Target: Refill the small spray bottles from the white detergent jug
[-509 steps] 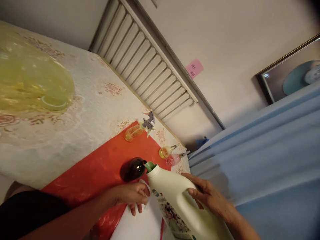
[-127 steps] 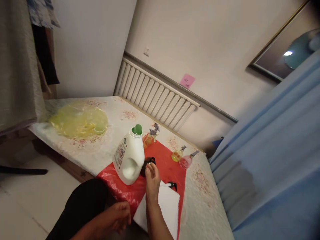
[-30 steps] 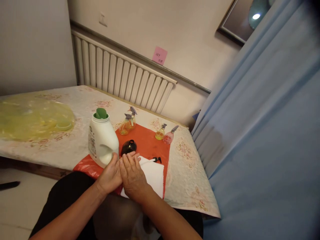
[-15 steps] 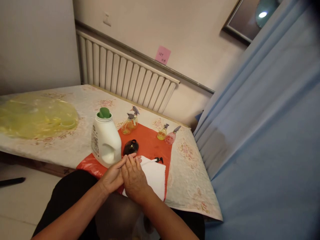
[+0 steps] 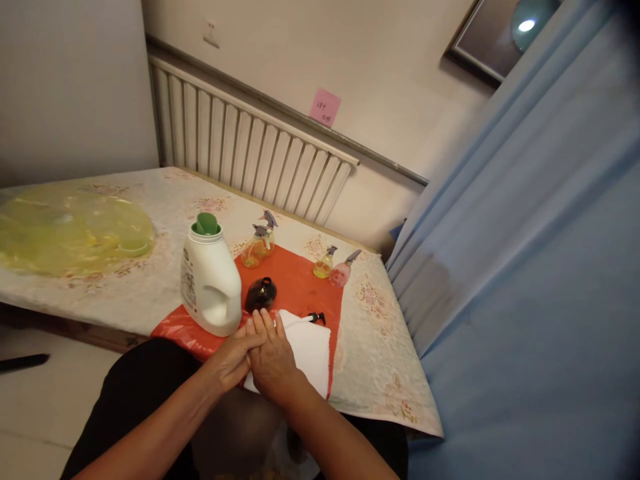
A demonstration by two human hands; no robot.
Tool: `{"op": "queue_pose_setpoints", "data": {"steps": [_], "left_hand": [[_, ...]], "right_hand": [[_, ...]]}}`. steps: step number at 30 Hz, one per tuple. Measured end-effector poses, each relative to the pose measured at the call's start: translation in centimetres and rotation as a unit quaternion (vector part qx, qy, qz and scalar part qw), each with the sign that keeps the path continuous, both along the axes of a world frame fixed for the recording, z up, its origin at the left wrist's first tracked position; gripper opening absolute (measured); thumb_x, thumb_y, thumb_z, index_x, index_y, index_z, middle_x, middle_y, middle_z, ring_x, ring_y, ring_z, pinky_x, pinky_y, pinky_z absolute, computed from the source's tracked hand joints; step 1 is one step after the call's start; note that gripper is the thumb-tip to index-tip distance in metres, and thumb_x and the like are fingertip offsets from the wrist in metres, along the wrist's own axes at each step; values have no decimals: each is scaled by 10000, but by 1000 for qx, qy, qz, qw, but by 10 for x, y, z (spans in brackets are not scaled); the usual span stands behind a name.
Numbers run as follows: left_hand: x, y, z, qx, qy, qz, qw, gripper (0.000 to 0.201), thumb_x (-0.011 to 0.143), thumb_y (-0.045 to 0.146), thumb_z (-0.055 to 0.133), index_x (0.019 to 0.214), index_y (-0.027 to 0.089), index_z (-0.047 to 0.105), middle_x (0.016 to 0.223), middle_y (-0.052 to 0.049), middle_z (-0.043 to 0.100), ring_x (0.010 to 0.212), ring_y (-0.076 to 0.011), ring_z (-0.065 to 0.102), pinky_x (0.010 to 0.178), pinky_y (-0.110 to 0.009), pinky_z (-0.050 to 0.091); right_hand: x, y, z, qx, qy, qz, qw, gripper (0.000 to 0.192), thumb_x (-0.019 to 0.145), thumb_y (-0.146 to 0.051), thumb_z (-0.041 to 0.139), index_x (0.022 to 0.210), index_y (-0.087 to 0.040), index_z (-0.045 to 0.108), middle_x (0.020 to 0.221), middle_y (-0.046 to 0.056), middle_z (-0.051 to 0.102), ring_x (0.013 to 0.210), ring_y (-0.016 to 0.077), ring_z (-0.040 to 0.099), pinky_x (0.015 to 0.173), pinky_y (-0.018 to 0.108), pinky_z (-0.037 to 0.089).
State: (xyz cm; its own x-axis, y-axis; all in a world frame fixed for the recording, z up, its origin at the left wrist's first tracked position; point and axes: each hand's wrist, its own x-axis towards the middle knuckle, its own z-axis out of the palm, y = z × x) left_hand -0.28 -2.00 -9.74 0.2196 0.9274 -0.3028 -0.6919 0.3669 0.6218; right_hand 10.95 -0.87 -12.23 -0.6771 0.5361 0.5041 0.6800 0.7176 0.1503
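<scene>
Hands first: from the head camera we see our left hand (image 5: 233,359) and right hand (image 5: 271,359) pressed together at the near edge of the table (image 5: 390,380). Our right hand lies flat, fingers stretched forward, over a white cloth (image 5: 310,348). Our left hand touches it from the side, its fingers laid against the right one. Neither hand grips anything; both are fairly open.

Just beyond our fingertips stands a dark brown bottle (image 5: 261,294) on a red sheet (image 5: 300,288). Left of it, near our left hand, a big white jug (image 5: 210,280) stands upright with a green cap (image 5: 206,224). A small black pump head (image 5: 317,317) lies at the far edge of the cloth.

Farther back on the red sheet we see an orange spray bottle (image 5: 257,247). A small yellow bottle (image 5: 324,265) and a pink one (image 5: 342,272) stand just beside each other at the sheet's far right corner.

A yellow plastic bag (image 5: 70,230) lies well apart on the left of the table. Behind the table runs a radiator (image 5: 250,150), with a pink note (image 5: 325,107) on the wall above it. A blue curtain (image 5: 525,267) fills the right side.
</scene>
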Motion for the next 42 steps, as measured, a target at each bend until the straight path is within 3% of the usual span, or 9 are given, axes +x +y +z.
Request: {"op": "queue_pose_setpoints", "data": {"steps": [9, 12, 22, 30, 36, 42], "left_hand": [[0, -4, 1, 25, -12, -18, 999, 480, 670, -12, 630, 1102, 197, 619, 1033, -54, 718, 1058, -201, 658, 914, -269, 515], [1, -4, 2, 0, -6, -1, 1000, 479, 666, -17, 632, 1088, 210, 621, 1047, -45, 712, 1063, -193, 651, 925, -277, 505], [8, -4, 6, -48, 41, 41, 997, 257, 711, 88, 700, 938, 193, 640, 885, -30, 724, 891, -173, 690, 847, -272, 520], [10, -12, 22, -41, 59, 56, 996, 227, 734, 102, 690, 936, 185, 627, 939, -48, 722, 928, -179, 684, 828, -263, 510], [10, -16, 18, -11, 60, 41, 997, 304, 701, 127, 710, 980, 207, 619, 964, -42, 730, 961, -191, 680, 833, -262, 522], [9, -13, 11, 39, 52, 28, 998, 250, 706, 183, 745, 939, 188, 655, 939, -47, 734, 938, -179, 686, 838, -233, 519]], "right_hand": [[0, 1, -10, 21, 4, -14, 1000, 500, 945, -202, 440, 1402, -21, 354, 1483, 197, 364, 1432, 324, 152, 1110, 581, 271], [-2, 0, -11, 17, 12, -15, 1000, 490, 951, -209, 430, 1402, -31, 362, 1478, 192, 375, 1426, 319, 180, 1106, 572, 286], [-13, -7, -6, 28, 2, -38, 999, 436, 950, -169, 404, 1350, 3, 436, 1413, 221, 457, 1373, 329, 318, 1063, 527, 367], [-9, -9, -10, 43, 18, -24, 999, 484, 949, -159, 402, 1407, -6, 356, 1464, 218, 386, 1412, 328, 227, 1087, 558, 333], [-5, -15, -4, 49, 24, -23, 998, 508, 956, -164, 392, 1439, -32, 305, 1498, 184, 342, 1428, 322, 178, 1100, 550, 311], [-2, -18, 1, 32, 39, -28, 998, 525, 946, -171, 400, 1447, -51, 297, 1519, 168, 306, 1432, 319, 166, 1110, 563, 278]]}}
